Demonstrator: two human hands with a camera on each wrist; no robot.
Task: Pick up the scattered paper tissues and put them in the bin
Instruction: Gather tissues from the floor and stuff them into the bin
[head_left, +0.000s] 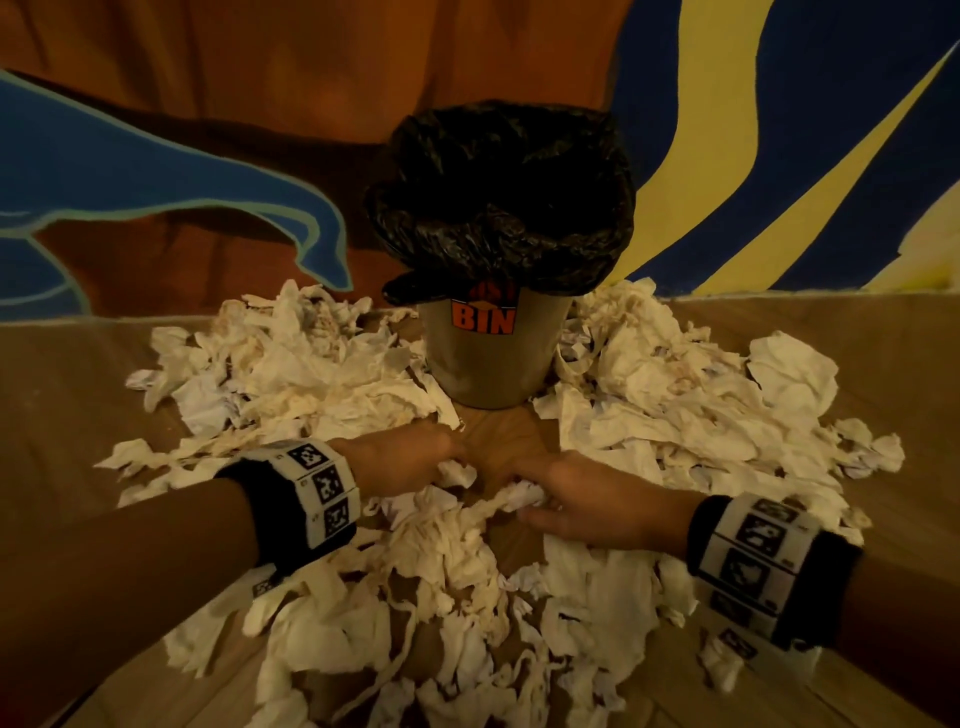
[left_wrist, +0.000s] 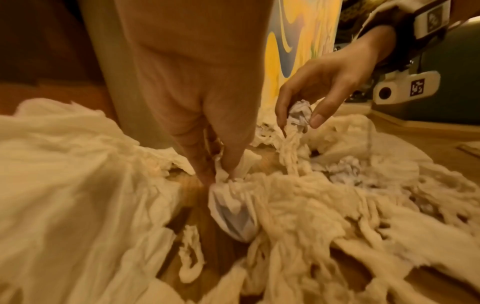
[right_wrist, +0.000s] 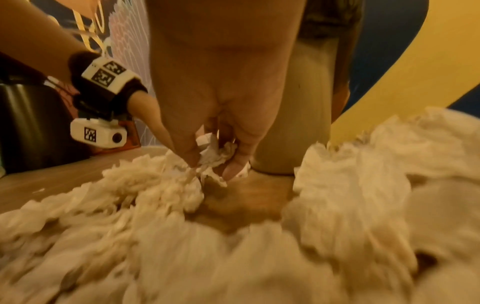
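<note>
A grey bin (head_left: 493, 358) with a black liner (head_left: 498, 202) stands on the wooden floor, ringed by heaps of crumpled white paper tissues (head_left: 322, 364). Just in front of the bin, my left hand (head_left: 415, 457) pinches a white tissue (left_wrist: 231, 197) that lies among the pile. My right hand (head_left: 566, 499) holds a small crumpled tissue wad (left_wrist: 300, 115) between thumb and fingers, with a twisted strand trailing down into the heap. In the right wrist view the same wad (right_wrist: 210, 150) sits in the curled fingers, close to the bin's wall (right_wrist: 293, 127).
Tissue heaps lie left (head_left: 249, 395), right (head_left: 701, 405) and near me (head_left: 441, 623). A bare patch of floor (head_left: 498, 436) shows between my hands and the bin. A painted wall (head_left: 208, 156) rises close behind. A dark container (right_wrist: 28, 123) stands at the left.
</note>
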